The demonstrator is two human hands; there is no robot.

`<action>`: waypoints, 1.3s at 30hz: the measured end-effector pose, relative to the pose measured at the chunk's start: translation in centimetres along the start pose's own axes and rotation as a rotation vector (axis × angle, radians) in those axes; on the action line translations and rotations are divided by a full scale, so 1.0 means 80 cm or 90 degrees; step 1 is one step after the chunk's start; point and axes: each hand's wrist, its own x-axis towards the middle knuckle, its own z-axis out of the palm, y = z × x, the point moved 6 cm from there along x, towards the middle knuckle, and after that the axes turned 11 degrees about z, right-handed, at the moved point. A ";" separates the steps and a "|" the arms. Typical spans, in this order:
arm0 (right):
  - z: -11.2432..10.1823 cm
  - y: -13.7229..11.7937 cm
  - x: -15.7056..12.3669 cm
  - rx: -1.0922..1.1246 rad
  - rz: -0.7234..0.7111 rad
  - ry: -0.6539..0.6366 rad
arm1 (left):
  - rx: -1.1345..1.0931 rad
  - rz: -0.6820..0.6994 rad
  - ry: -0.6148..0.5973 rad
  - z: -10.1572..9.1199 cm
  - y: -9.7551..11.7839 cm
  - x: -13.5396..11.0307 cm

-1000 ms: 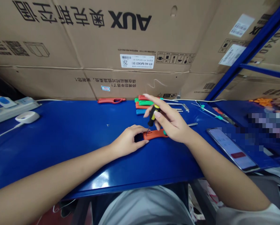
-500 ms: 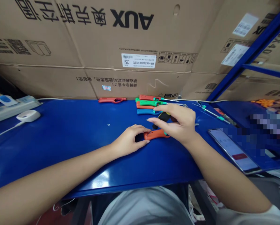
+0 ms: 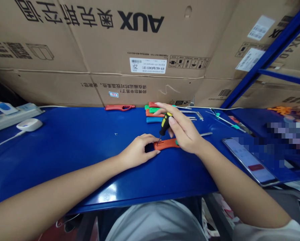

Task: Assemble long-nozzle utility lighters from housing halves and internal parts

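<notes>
An orange stick lighter (image 3: 167,144) lies on the blue table, its metal tube pointing right. My left hand (image 3: 136,154) pinches the lighter's left end between thumb and fingers. My right hand (image 3: 187,134) is closed around a black and yellow screwdriver (image 3: 164,124), with some fingers extended past the handle. The screwdriver leans slightly, its tip down at the left end of the orange handle. Part of the lighter's trigger area is hidden behind my right hand. Just beyond my hands lie several more lighters, among them a blue one (image 3: 153,119).
A red lighter handle (image 3: 118,107) rests by the cardboard (image 3: 89,43) at the back. Tiny metal pieces (image 3: 116,134) lie left of my hands. A phone (image 3: 249,160) is at the right; a white charger (image 3: 29,124) and a power strip (image 3: 26,112) are at the left.
My right hand has turned and shifted slightly left, and the screwdriver now stands more upright. My left hand and the orange lighter stay in place.
</notes>
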 end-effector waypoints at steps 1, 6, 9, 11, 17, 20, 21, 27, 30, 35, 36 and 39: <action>0.005 0.002 0.000 0.028 0.022 -0.035 | -0.001 0.000 0.001 0.000 0.000 0.000; -0.011 -0.006 -0.003 -0.087 -0.018 0.146 | 0.005 0.002 -0.003 0.002 -0.002 0.000; -0.010 -0.009 -0.003 -0.099 -0.026 0.112 | -0.001 0.004 0.001 0.001 0.000 0.000; -0.001 -0.004 0.000 -0.023 0.017 0.008 | -0.002 0.005 0.000 0.000 0.001 0.000; -0.012 -0.001 -0.001 -0.068 0.011 0.125 | -0.002 0.010 0.005 0.001 -0.001 0.000; -0.006 0.002 0.001 -0.051 0.031 0.050 | -0.002 0.001 0.000 0.001 -0.002 0.000; -0.001 0.005 0.002 -0.006 0.049 -0.009 | 0.000 -0.004 -0.005 0.001 -0.002 0.000; -0.013 0.006 0.004 -0.024 0.019 0.085 | -0.007 -0.008 -0.004 0.001 -0.001 0.000; -0.013 0.003 0.004 -0.060 0.002 0.088 | -0.012 -0.005 0.000 0.002 -0.002 0.000; -0.007 0.002 0.006 0.030 0.022 0.011 | -0.017 -0.011 -0.001 0.002 -0.002 0.000; -0.012 -0.001 0.005 0.000 0.002 0.052 | -0.014 -0.011 -0.002 0.001 -0.002 0.000; -0.014 -0.005 0.003 -0.032 -0.018 0.069 | -0.010 -0.011 -0.005 0.000 0.000 0.001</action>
